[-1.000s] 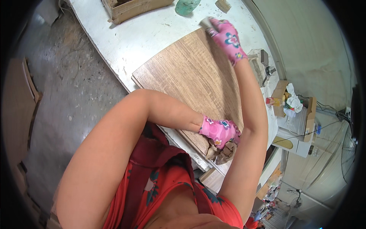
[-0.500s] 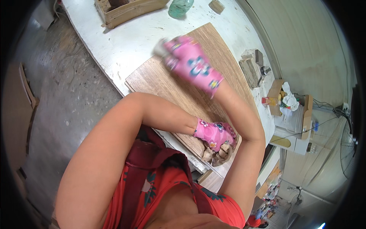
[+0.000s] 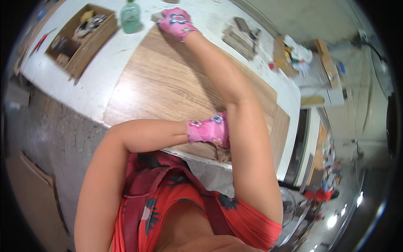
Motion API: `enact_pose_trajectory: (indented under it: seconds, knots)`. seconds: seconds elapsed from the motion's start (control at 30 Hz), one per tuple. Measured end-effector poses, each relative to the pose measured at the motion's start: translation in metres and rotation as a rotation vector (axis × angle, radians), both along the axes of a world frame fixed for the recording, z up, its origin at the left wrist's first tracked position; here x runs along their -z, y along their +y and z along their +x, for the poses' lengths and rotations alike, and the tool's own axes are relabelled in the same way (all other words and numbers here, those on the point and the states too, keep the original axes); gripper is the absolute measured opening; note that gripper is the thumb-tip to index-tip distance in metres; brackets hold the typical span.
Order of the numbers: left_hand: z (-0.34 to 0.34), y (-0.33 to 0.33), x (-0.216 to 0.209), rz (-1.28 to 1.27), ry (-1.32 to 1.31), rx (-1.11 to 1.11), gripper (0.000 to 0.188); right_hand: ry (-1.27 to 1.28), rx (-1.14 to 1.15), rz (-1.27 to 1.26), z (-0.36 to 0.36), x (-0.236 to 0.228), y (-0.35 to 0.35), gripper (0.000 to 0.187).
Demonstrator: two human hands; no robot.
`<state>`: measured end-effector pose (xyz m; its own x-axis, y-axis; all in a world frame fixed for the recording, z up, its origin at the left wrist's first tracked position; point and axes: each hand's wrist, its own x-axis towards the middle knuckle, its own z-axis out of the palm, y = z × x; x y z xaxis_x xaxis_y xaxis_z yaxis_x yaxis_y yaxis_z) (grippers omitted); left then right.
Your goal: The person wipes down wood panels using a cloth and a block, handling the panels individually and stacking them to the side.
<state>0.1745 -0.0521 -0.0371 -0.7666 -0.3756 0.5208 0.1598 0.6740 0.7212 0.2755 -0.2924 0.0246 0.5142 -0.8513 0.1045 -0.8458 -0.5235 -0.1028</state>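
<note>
A wood-grain board (image 3: pixel 155 80) lies on the white table (image 3: pixel 84 94) in front of me. My right hand (image 3: pixel 177 23), in a pink flowered glove, is stretched to the board's far corner. Its fingers are closed on a small pale grey piece (image 3: pixel 158 17), too blurred to tell its kind. Low over the near edge of the board rests my left hand (image 3: pixel 208 130), in a matching glove. A crumpled brown rag (image 3: pixel 222 154) sticks out from under it. My right forearm crosses in front and hides the left fingertips.
At the far left stands an open cardboard box (image 3: pixel 90 52) with odds and ends, beside a green-tinted bottle (image 3: pixel 130 17). Folded cloth (image 3: pixel 239 42) with a dark block on it lies beyond the board. A cluttered carton (image 3: pixel 289 54) stands to the right.
My right hand has swept away from me with the pale piece, to the board's far corner. My left hand stays by the rag, now partly behind my right arm. The view has shifted.
</note>
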Motion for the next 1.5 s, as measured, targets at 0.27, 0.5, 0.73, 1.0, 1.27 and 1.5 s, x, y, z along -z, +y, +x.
enact_pose_trajectory:
  seconds: [0.27,0.5,0.73,1.0,1.27,1.5]
  knots:
    - [0.011,-0.003,-0.022,-0.009,-0.001,-0.006,0.059,-0.156,0.137,0.166,-0.162,-0.01,0.043,0.041]
    - [0.008,-0.004,-0.025,0.035,-0.058,0.001,0.056,-0.049,0.46,0.102,-0.344,-0.014,0.119,0.035]
    - [0.002,-0.007,-0.023,0.078,0.01,0.076,0.055,0.073,0.97,0.143,-0.498,-0.006,0.164,0.042]
    - [0.001,-0.001,-0.039,0.111,-0.012,0.056,0.054,-0.565,0.808,-0.015,-0.471,0.028,0.168,0.043]
    - [0.002,0.002,-0.034,0.11,-0.152,0.02,0.061,-0.324,0.871,-0.042,-0.434,0.011,0.287,0.044]
    - [0.003,0.0,-0.03,0.085,-0.202,0.022,0.06,-0.365,0.958,0.097,-0.381,-0.008,0.421,0.045]
